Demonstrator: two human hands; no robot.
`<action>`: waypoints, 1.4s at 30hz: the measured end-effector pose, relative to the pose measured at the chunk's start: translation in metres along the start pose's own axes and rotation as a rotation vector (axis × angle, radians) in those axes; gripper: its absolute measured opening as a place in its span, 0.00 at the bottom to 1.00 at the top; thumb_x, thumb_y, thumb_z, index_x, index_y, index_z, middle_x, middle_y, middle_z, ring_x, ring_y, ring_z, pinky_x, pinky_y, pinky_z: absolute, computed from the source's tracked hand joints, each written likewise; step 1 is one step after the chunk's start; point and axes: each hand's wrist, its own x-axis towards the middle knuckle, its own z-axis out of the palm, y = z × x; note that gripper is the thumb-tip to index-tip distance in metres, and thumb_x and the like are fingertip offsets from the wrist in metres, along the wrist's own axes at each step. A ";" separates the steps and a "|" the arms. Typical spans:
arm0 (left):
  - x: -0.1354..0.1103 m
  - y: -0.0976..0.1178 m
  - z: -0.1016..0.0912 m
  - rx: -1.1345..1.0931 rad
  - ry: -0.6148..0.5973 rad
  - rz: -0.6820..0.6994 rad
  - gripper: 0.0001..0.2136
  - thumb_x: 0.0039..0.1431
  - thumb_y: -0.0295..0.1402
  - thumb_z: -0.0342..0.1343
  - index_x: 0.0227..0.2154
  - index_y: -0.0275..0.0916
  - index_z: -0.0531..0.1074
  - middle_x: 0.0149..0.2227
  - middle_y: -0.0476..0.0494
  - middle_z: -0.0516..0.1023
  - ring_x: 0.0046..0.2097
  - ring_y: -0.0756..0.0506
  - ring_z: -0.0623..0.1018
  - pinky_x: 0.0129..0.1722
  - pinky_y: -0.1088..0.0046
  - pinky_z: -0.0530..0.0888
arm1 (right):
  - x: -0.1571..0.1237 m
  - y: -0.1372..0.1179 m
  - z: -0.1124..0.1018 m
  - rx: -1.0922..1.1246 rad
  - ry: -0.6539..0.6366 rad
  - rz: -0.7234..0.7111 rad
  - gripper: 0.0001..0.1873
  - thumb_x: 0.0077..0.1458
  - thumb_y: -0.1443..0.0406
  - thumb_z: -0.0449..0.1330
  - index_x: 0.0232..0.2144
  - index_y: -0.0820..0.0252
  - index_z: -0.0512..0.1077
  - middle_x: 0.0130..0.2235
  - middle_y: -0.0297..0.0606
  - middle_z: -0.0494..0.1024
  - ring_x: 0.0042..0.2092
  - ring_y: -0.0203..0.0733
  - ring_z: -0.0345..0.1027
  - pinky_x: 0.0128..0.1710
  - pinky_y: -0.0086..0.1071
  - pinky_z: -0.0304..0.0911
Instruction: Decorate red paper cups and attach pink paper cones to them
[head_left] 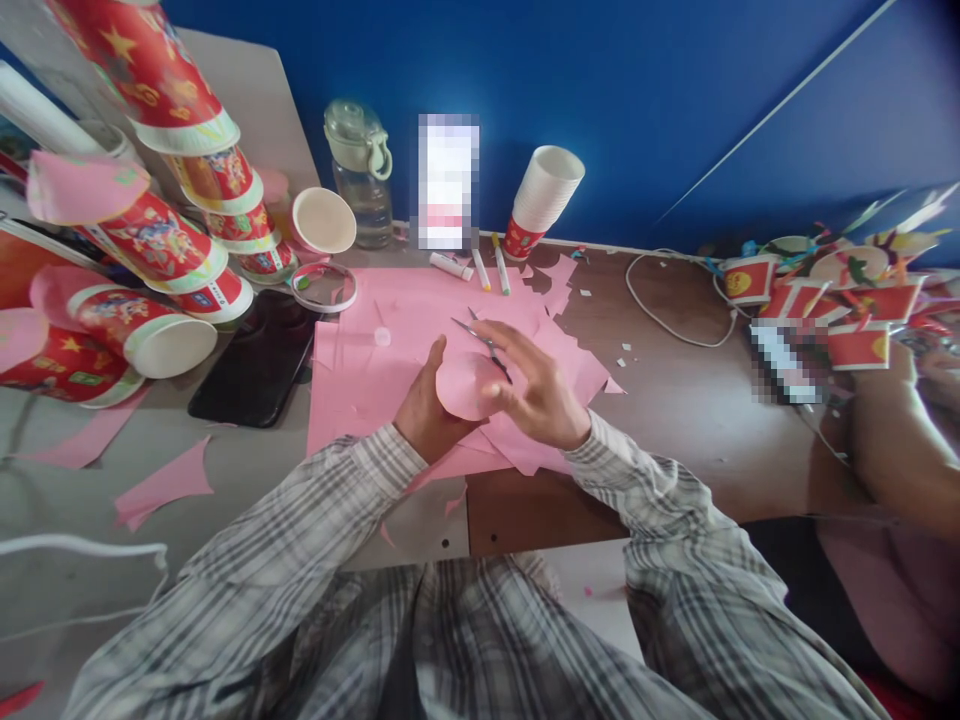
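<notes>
My left hand (433,408) is cupped around a round piece of pink paper (463,388), with the thumb up at its left edge. Its lower fingers are hidden beneath. My right hand (536,390) hovers at the other side with fingers stretched out and apart, its thumb at the disc's right edge. Scissors (487,346) with dark handles and parted blades lie below the right fingers, over large pink paper sheets (367,370); part of them is covered by the hand.
Markers (451,266), a phone (448,180), a water bottle (363,180) and stacked paper cups (546,195) line the wall. Decorated red cups (180,250) and a black phone (255,360) are left. Another person's arm (900,450) rests at right near cup crafts (859,345).
</notes>
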 end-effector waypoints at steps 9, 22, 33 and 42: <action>0.003 0.002 -0.003 0.144 0.159 0.053 0.33 0.35 0.41 0.64 0.46 0.36 0.59 0.42 0.37 0.69 0.45 0.38 0.71 0.43 0.56 0.72 | 0.072 0.063 -0.052 -0.254 0.126 0.363 0.17 0.73 0.52 0.72 0.54 0.56 0.89 0.50 0.47 0.96 0.53 0.56 0.90 0.65 0.55 0.87; 0.004 0.005 -0.003 0.153 0.174 0.083 0.31 0.36 0.41 0.63 0.43 0.35 0.60 0.40 0.38 0.67 0.43 0.40 0.70 0.40 0.58 0.73 | 0.164 0.098 -0.018 -0.639 -0.189 0.703 0.38 0.77 0.64 0.69 0.82 0.68 0.73 0.77 0.68 0.86 0.76 0.72 0.85 0.77 0.62 0.81; 0.005 0.006 -0.005 0.147 0.177 0.099 0.28 0.38 0.41 0.62 0.42 0.34 0.60 0.37 0.38 0.66 0.41 0.40 0.70 0.38 0.58 0.73 | 0.094 0.080 -0.066 -0.210 -0.012 0.465 0.24 0.69 0.59 0.66 0.63 0.54 0.91 0.34 0.34 0.82 0.40 0.50 0.78 0.54 0.49 0.82; 0.006 0.002 -0.003 0.200 0.211 0.045 0.26 0.38 0.36 0.63 0.40 0.35 0.60 0.36 0.41 0.65 0.39 0.42 0.71 0.36 0.61 0.73 | -0.005 -0.003 -0.054 0.586 0.255 0.252 0.26 0.59 0.41 0.78 0.51 0.48 0.88 0.29 0.33 0.80 0.29 0.46 0.71 0.32 0.48 0.77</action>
